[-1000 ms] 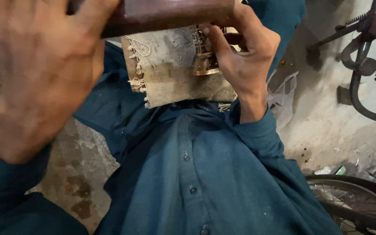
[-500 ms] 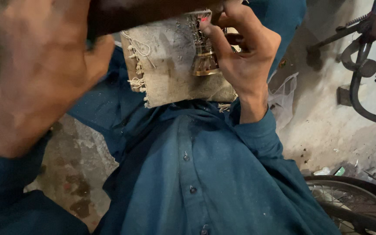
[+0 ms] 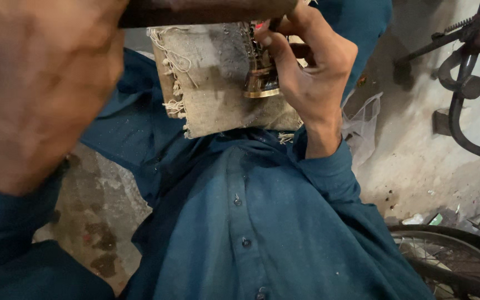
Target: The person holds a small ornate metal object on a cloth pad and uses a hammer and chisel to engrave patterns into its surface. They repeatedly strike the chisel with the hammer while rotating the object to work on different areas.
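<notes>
We count one brass bell-shaped piece (image 3: 261,78) and one frayed cloth (image 3: 223,83). Our right hand (image 3: 312,78) pinches the piece against the cloth; our blurred left hand (image 3: 40,89) seems clamped around one dark bar (image 3: 206,11).

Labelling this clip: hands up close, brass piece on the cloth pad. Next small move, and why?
Probably steady the small brass bell-shaped piece first. The right hand pinches it against the frayed burlap pad, while the blurred left hand holds the dark wooden bar just above it.
</notes>
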